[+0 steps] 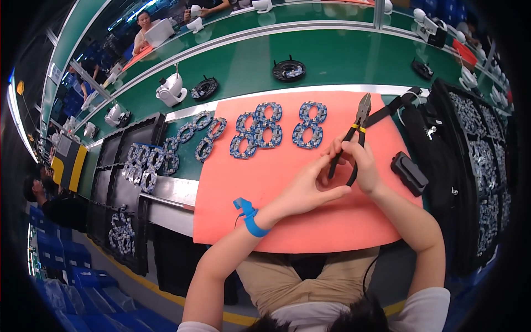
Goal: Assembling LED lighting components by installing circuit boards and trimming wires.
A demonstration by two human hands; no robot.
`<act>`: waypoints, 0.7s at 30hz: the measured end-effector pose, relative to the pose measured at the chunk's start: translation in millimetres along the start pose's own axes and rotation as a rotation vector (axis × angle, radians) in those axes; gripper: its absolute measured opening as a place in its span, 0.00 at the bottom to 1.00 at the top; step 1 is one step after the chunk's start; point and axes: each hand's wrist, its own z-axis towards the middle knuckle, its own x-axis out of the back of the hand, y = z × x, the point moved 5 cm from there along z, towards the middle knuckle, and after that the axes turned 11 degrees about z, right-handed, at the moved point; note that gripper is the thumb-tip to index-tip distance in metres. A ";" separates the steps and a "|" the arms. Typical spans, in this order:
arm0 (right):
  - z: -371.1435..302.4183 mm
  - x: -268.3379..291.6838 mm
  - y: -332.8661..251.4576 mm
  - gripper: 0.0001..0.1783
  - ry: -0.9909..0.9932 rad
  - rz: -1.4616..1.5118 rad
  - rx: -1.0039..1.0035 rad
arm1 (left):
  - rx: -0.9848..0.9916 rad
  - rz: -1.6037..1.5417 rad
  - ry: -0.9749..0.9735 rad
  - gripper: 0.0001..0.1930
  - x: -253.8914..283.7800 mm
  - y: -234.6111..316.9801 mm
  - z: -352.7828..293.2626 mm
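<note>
Pliers (361, 117), one pair: metal nose pointing away from the wearer, long axis tilted slightly right, black handles splayed, yellow bands; held above a smooth salmon mat (260, 185). Right hand (365, 169): fingers closed around the handles. Left hand (312, 187): fingers half-curled alongside; contact with the handles cannot be told. Green bench (238, 77), metal-edged; figure-eight circuit boards (267, 125), blue and silver; ribbed black tray (119, 185), left.

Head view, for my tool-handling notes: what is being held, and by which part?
The right hand holds the pliers by their black handles; whether the left hand, close by, also grips them cannot be told.
</note>
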 end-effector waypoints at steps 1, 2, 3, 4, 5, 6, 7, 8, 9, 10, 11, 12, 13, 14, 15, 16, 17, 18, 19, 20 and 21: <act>2.0 1.3 -2.1 0.12 0.004 -0.054 0.056 | -0.101 0.131 0.067 0.25 3.9 2.7 -0.1; -0.3 0.3 -4.7 0.13 0.010 -0.040 0.040 | -0.100 0.133 0.075 0.25 3.9 -1.0 0.6; -0.5 -0.6 -3.6 0.13 0.023 -0.028 0.049 | -0.149 0.196 0.168 0.23 8.0 -1.6 -1.1; -0.2 -1.8 -2.6 0.14 0.034 -0.016 0.058 | -0.197 0.261 0.261 0.22 13.7 0.8 -4.2; 0.1 -5.9 -4.7 0.16 0.096 0.027 0.090 | -0.121 0.204 0.264 0.15 18.9 -1.4 -6.0; 1.4 -4.6 -2.9 0.16 0.086 0.017 0.071 | -0.122 0.274 0.304 0.13 27.3 -0.2 -6.3; 3.3 -1.1 -0.8 0.17 0.076 0.007 0.052 | -0.122 0.344 0.344 0.10 37.4 0.5 -6.2; 7.1 3.4 4.2 0.17 0.054 -0.015 0.064 | -0.104 0.386 0.469 0.06 49.6 -3.9 -6.5; 8.9 1.7 5.4 0.17 0.038 -0.022 0.064 | -0.090 0.335 0.531 0.06 64.1 -8.6 -6.7; 9.7 3.0 9.7 0.17 0.069 0.000 0.001 | -0.079 0.282 0.590 0.06 80.8 -15.5 -6.0; 10.2 5.3 13.9 0.16 0.103 0.020 -0.062 | -0.058 0.218 0.635 0.06 98.4 -25.0 -2.7; 11.7 5.8 14.6 0.17 0.093 0.022 -0.041 | -0.036 0.156 0.679 0.07 117.7 -30.8 -0.3; 12.2 4.9 15.5 0.17 0.081 0.022 -0.043 | -0.023 0.188 0.707 0.07 136.2 -28.6 0.4; 11.5 5.7 15.4 0.17 0.091 0.019 -0.045 | -0.009 0.110 0.753 0.07 155.4 -40.7 5.4; 10.9 5.8 15.8 0.17 0.102 0.018 -0.045 | 0.042 0.005 0.764 0.10 170.7 -39.6 6.5; 10.2 7.0 17.7 0.17 0.099 0.021 -0.051 | 0.155 0.036 0.783 0.12 187.8 -39.7 7.3; 9.6 7.9 18.8 0.17 0.093 0.025 -0.054 | 0.195 0.020 0.825 0.13 206.1 -43.6 13.3; 9.4 4.8 18.2 0.17 0.078 -0.001 -0.046 | 0.120 -0.038 0.906 0.14 232.6 -54.6 17.7; 10.3 -0.1 18.6 0.17 0.055 -0.024 -0.038 | 0.167 0.205 1.017 0.17 272.3 -78.2 17.9; 10.6 -2.9 19.3 0.17 0.029 -0.034 -0.039 | 0.214 0.448 1.117 0.20 302.7 -92.3 16.3; 10.6 -1.7 19.7 0.16 0.033 -0.027 -0.029 | 0.356 0.710 1.160 0.23 312.3 -93.2 19.2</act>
